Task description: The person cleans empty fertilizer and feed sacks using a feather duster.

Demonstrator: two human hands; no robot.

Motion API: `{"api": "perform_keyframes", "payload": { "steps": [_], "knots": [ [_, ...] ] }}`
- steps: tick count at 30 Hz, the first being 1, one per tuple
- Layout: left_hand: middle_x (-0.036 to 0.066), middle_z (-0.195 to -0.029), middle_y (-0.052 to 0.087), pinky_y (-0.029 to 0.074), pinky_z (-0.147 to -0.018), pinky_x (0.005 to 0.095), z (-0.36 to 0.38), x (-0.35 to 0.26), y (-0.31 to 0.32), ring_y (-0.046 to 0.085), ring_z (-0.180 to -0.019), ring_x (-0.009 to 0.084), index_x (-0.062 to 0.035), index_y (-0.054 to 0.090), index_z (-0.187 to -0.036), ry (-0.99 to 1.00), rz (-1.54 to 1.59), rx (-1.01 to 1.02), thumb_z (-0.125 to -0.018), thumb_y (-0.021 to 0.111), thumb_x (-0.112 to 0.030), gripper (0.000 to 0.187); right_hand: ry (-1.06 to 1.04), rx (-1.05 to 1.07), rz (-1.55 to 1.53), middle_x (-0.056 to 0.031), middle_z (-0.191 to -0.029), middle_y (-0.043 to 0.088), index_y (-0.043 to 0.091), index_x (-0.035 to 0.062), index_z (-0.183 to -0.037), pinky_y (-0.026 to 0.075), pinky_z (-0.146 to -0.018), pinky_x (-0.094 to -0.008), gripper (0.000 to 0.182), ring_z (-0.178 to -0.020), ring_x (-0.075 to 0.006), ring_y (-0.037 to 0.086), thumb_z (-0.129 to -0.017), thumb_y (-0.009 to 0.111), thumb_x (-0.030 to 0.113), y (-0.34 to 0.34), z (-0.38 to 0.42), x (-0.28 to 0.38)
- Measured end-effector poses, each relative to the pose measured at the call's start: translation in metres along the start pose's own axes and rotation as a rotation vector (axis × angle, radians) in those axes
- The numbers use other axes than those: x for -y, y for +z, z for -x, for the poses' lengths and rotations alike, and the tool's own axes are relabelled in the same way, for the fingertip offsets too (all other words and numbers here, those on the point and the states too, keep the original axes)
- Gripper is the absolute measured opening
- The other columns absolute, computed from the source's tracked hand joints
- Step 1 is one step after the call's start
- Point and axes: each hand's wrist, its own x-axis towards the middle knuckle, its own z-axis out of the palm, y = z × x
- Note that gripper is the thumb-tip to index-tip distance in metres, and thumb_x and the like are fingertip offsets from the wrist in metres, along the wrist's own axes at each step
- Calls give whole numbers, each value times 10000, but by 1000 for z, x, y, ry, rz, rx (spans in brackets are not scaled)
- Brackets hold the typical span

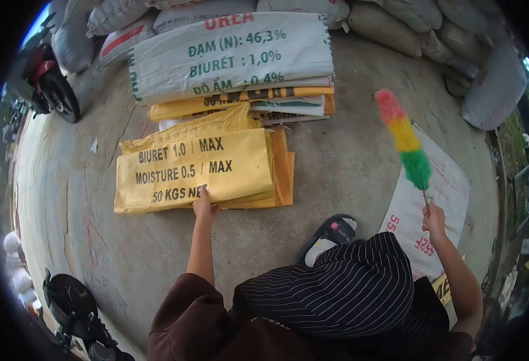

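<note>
My left hand (205, 205) is closed on the near edge of a folded yellow sack (186, 171), thumb on top and fingers underneath. That sack tops a small pile of folded yellow and orange sacks on the concrete floor. Raised over to the right, my right hand (434, 220) grips the thin handle of a feather duster (404, 138) banded pink, yellow and green. Its head points up and away from me, above a flat white sack (442, 186) with red print. Touching the yellow pile's far side is a stack topped by a folded white urea sack (234, 57).
Full sacks (391, 27) are heaped along the back, and one bulging sack (494, 90) stands at the right. A red motorbike (50, 84) is at the far left; part of another dark motorbike (74, 301) shows lower left. My sandalled foot (330, 237) is on the concrete floor (348, 156).
</note>
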Motion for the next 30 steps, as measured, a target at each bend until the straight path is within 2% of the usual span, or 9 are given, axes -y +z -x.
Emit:
{"api": "perform_keyframes", "payload": {
  "steps": [3, 6, 8, 9, 11, 12, 17, 25, 30],
  "knots": [
    [101, -492, 526, 367, -369, 294, -6, 6, -25, 474, -385, 171, 13, 583, -643, 191, -571, 51, -715, 371, -754, 799, -224, -371, -21, 22, -460, 320, 400, 94, -618, 258, -314, -222, 446, -352, -65, 299, -923, 354, 416, -52, 17, -61],
    [182, -557, 594, 487, -491, 354, 77, -23, -20, 606, -481, 265, 94, 619, -854, 341, -1351, 123, -779, 427, -628, 751, -276, -602, -254, 24, -475, 322, 377, 83, -609, 271, -354, -238, 449, -375, -76, 308, -913, 393, 413, -105, 45, -122],
    [243, -981, 563, 421, -848, 376, 118, -40, 4, 552, -948, 315, -7, 509, -1152, 688, -1778, 480, -786, 525, -486, 603, -368, -920, 420, -47, -476, 419, 410, 35, -556, 344, -427, -297, 464, -428, -160, 439, -888, 462, 355, -129, 69, -160],
    [252, -1165, 499, 350, -962, 376, 141, -44, 16, 467, -1132, 322, -45, 454, -1229, 1050, -1824, 661, -783, 558, -435, 602, -299, -973, 412, -47, -476, 419, 410, 35, -556, 344, -427, -297, 464, -428, -160, 439, -888, 462, 355, -133, 86, -189],
    [218, -1361, 286, 241, -1033, 381, 232, -82, 80, 233, -1288, 332, -61, 385, -1283, 923, -1620, 907, -769, 602, -358, 632, 228, -1169, 361, -155, -557, 522, 485, -13, -600, 375, -510, -388, 416, -501, -313, 499, -862, 503, 310, -138, 110, -254],
    [204, -1373, 272, 250, -1027, 394, 264, -95, 110, 250, -1280, 339, -72, 373, -1293, 1105, -1568, 900, -769, 608, -329, 630, 203, -1158, 451, -222, -683, 566, 565, -21, -741, 391, -586, -446, 322, -622, -417, 525, -845, 519, 281, -134, 130, -296],
    [169, -1390, 257, 273, -1011, 434, 421, -115, 246, 292, -1259, 336, -113, 367, -1304, 2010, -1178, 874, -767, 623, -222, 605, 578, -1166, 484, -223, -741, 581, 543, 4, -939, 418, -640, -467, 302, -697, -414, 558, -802, 563, 272, -68, 219, -467],
    [212, -1303, 347, 338, -949, 429, 537, 39, 335, 357, -1199, 350, -71, 442, -1216, 2346, -1331, 1968, -760, 629, -296, 542, 727, -1146, 396, -228, -789, 600, 407, 45, -1116, 450, -647, -471, 493, -769, -394, 589, -739, 636, 268, -105, 171, -444],
    [212, -1280, 370, 347, -935, 407, 490, 126, 321, 374, -1183, 342, -39, 453, -1199, 2148, -1650, 2264, -761, 614, -343, 556, 880, -1006, 440, -211, -794, 609, 557, 8, -908, 456, -632, -455, 302, -748, -390, 591, -722, 627, 235, -133, 141, -475]
  ]
}}
